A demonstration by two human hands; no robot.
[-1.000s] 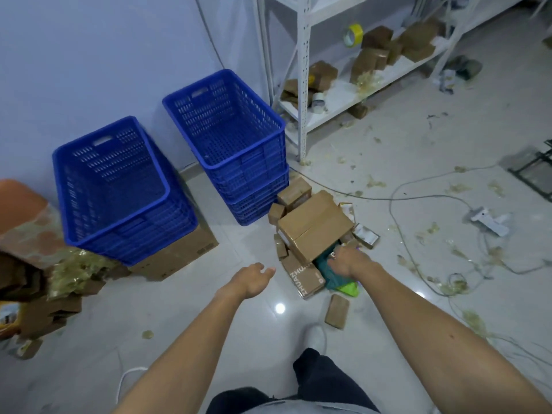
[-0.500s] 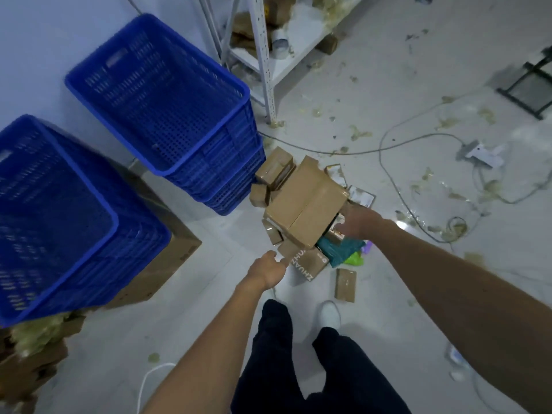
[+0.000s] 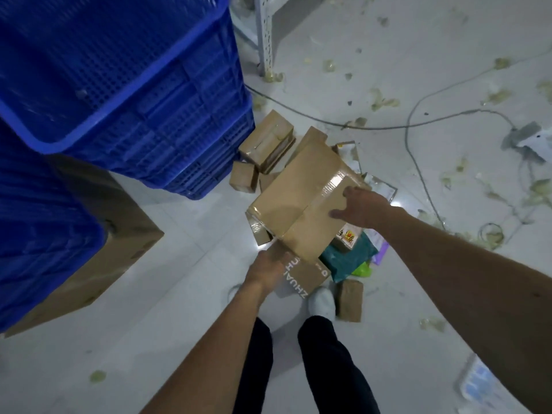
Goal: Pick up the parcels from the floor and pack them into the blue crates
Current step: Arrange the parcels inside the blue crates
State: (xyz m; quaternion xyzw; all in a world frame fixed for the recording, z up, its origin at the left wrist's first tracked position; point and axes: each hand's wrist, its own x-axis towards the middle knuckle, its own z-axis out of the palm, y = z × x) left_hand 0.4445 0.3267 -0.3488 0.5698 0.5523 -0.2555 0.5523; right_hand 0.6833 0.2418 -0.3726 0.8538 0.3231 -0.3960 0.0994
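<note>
A large taped cardboard box [image 3: 294, 201] lies on top of a heap of parcels on the floor. My right hand [image 3: 360, 206] rests with spread fingers on its top right side. My left hand [image 3: 267, 265] touches its near lower corner, fingertips hidden under the edge. Below it lie a printed carton [image 3: 307, 279], a teal mailer bag [image 3: 348, 258] and a small brown parcel [image 3: 349, 300]. Smaller boxes [image 3: 267, 141] sit behind. One blue crate [image 3: 134, 70] stands just left of the heap, a second blue crate [image 3: 38, 234] at the far left.
The left crate sits on a big cardboard carton [image 3: 119, 237]. A white shelf leg [image 3: 265, 34] stands behind the heap. Cables [image 3: 418, 124] and scraps of tape litter the floor to the right. My white shoe [image 3: 321, 303] is beside the small parcel.
I have leaned in closer over the heap. My right hand moved up from the box's lower right edge onto its top. My left hand reached forward to the box's near corner.
</note>
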